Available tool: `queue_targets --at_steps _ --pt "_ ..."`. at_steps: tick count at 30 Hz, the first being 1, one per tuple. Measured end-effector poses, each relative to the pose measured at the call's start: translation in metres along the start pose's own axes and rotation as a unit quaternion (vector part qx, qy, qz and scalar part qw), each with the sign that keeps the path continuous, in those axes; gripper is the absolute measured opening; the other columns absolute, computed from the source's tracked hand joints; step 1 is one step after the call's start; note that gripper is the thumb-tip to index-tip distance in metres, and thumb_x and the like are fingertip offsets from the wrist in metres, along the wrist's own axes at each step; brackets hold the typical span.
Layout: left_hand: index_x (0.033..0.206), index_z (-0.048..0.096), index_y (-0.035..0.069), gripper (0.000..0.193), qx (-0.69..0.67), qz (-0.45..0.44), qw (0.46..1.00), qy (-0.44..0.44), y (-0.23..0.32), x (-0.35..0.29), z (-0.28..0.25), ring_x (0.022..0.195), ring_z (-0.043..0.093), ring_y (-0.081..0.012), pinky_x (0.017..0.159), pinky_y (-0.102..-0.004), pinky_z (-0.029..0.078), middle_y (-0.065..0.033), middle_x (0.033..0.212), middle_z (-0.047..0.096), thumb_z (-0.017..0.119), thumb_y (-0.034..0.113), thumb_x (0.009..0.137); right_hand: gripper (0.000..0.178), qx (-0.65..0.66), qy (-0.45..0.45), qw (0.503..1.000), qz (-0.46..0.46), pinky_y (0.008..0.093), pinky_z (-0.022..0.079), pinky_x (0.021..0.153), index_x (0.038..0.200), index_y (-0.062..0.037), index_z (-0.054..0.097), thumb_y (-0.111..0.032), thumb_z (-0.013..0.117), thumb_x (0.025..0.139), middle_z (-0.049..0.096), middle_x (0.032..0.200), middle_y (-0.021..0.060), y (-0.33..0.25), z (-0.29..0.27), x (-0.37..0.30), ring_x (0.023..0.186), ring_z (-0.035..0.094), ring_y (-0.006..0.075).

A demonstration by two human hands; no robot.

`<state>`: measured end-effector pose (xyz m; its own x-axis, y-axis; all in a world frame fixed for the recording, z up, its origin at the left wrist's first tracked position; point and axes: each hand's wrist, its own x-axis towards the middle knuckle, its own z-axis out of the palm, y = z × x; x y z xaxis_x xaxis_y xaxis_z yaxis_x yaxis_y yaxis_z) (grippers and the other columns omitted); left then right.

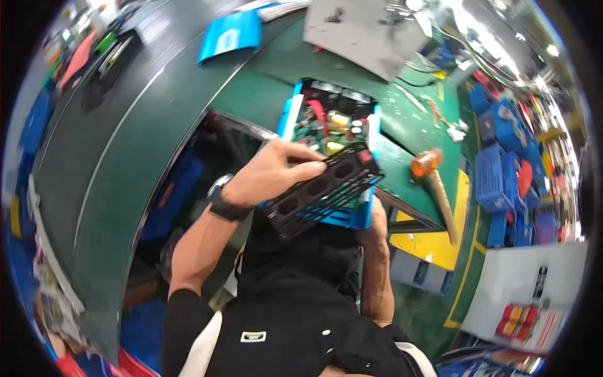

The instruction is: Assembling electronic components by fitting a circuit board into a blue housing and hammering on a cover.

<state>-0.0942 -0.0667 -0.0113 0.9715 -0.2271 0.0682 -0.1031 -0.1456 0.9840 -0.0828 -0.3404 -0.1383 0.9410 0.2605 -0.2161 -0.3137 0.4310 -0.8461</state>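
My left hand (273, 173) pinches the upper edge of a black slotted metal panel (323, 188) with round openings along it. The panel is tilted in front of a blue open-topped electronics case (289, 116). Inside the case a circuit board (326, 122) shows red wires and yellow-wrapped parts. At the case's near right side is my right hand (375, 220), its fingers hidden beneath or behind the case. The case rests partly over the green table's near edge.
A mallet (428, 164) with an orange head and wooden handle lies right of the case. A blue cover (231, 34) sits at the far left, and a grey box (367, 31) stands at the back. Blue crates (493, 176) line the right side, beyond a yellow platform (408, 251).
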Motion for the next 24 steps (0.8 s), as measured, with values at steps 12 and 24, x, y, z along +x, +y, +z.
queue_targets --at_steps 12,24 --pt "0.106 0.078 -0.003 0.029 -0.114 -0.032 0.993 -0.017 -0.017 0.024 -0.025 0.082 0.065 -0.0086 0.075 -0.0236 0.052 -0.0062 0.091 0.076 0.082 0.019 0.087 0.041 -0.389 0.201 0.862 -0.255 0.0239 0.05 0.065 0.127 0.0018 0.061 -0.034 0.053 0.108 0.062 0.095 0.0052 -0.055 0.02 -0.018 0.076 0.055 0.0081" --pt "0.108 0.076 -0.006 0.034 -0.065 0.002 0.996 -0.061 -0.008 0.033 -0.032 0.082 0.065 -0.0092 0.075 -0.0249 0.052 -0.0077 0.093 0.076 0.079 0.021 0.088 0.045 -0.184 0.013 0.979 -0.083 0.0207 0.046 0.047 0.132 0.0048 0.058 -0.033 0.051 0.109 0.066 0.082 0.0027 -0.105 0.078 0.009 0.056 0.056 0.0043"
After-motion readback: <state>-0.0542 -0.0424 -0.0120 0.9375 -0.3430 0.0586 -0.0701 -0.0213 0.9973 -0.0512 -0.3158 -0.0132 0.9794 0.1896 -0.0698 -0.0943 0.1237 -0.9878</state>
